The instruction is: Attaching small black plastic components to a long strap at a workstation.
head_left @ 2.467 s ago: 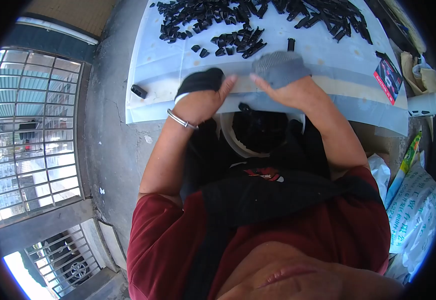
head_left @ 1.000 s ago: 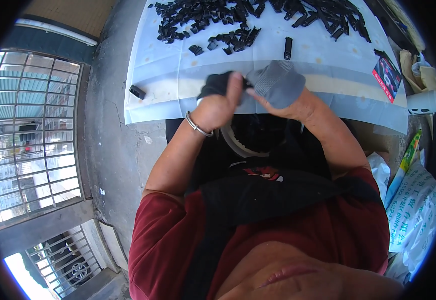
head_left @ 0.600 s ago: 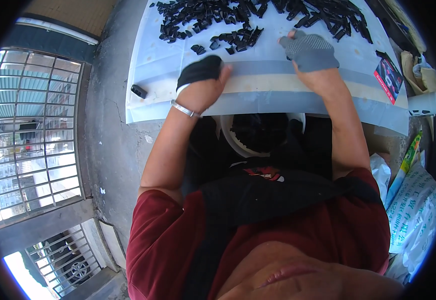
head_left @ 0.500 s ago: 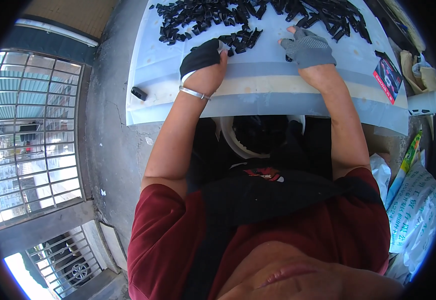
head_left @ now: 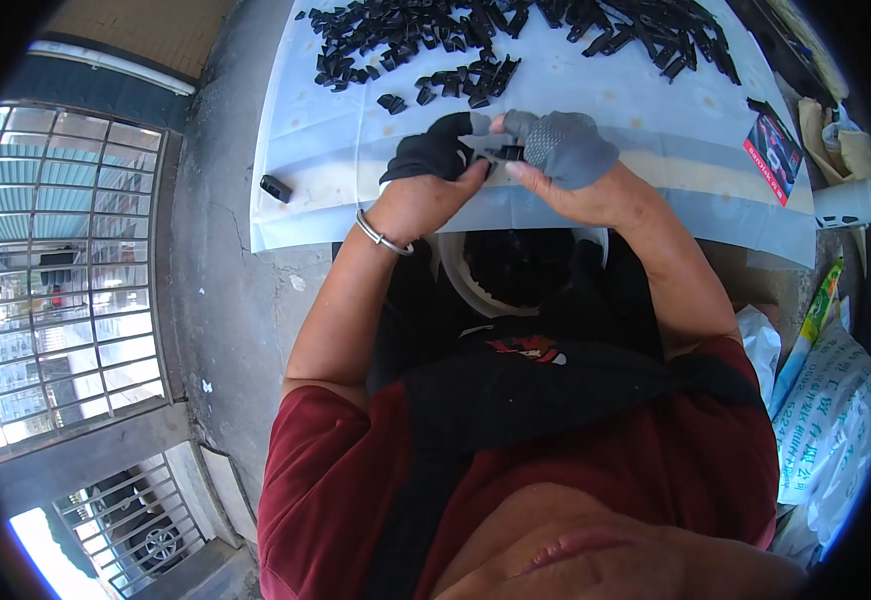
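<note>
Your two hands are close together over the near part of the white plastic sheet (head_left: 321,150) covering the table. Your right hand (head_left: 568,150), in a grey fingerless glove, has its thumb and fingers closed on a small black plastic part (head_left: 511,153), which sits at those fingertips, in the gap facing your other hand. Your left hand (head_left: 431,165), in a black fingerless glove with a metal bangle (head_left: 384,236) at the wrist, has its thumb and fingers right beside that part; whether they pinch it or a second piece, you cannot tell from this view.

Just beyond your hands lies a small cluster of black plastic pieces (head_left: 471,82). Farther past your left hand spreads a heap of short black pieces (head_left: 386,40), and past your right hand a pile of long black strips (head_left: 656,35). One black block (head_left: 276,188) sits alone, well left of your left hand. A printed card (head_left: 774,155) lies right of your right hand. Below both hands, nearer your body, stands a pale round tub (head_left: 459,280) with dark contents.
</note>
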### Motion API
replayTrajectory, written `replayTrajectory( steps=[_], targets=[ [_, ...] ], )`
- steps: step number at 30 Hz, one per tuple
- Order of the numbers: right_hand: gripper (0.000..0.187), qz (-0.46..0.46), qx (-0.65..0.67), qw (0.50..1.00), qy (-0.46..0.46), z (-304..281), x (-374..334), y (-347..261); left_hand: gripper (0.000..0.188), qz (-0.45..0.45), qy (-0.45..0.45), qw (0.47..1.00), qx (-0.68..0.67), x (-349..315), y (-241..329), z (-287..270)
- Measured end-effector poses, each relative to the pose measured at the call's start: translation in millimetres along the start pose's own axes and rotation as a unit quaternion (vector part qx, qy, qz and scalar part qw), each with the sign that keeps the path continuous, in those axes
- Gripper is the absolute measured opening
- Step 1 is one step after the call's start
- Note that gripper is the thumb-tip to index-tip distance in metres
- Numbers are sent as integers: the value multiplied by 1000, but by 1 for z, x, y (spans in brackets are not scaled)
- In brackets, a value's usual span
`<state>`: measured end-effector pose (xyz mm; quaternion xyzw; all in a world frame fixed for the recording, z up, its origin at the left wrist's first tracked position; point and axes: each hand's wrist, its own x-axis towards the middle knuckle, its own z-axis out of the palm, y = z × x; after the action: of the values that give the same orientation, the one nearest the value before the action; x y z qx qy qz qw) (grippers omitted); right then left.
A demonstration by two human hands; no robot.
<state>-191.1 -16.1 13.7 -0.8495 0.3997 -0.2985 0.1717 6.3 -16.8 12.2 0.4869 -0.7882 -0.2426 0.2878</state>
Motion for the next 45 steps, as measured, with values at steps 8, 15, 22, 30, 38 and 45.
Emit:
replayTrajectory(
  steps=[8, 15, 22, 30, 38, 45],
  targets=[
    [28, -13, 39, 999, -29, 11, -5, -10, 37, -108, -70, 961, -245, -15, 10, -2],
    [26, -16, 58, 997, 56, 14, -2, -17, 33, -200, 26, 879, -433, -20, 2, 18],
    [24, 13, -15, 999, 34, -3, -7, -11, 42, -189, 1, 909, -370, -20, 7, 8],
    [21, -88, -84, 990, 78, 9, -7, -3, 39, -132, -5, 963, -234, -14, 14, -2],
    [27, -33, -60, 998, 17, 3, -9, -12, 39, -96, 5, 964, -247, -17, 12, 3],
    [26, -8, -7, 1000, -11, -4, -11, -10, 42, -107, -10, 965, -240, -16, 14, 1]
  ],
)
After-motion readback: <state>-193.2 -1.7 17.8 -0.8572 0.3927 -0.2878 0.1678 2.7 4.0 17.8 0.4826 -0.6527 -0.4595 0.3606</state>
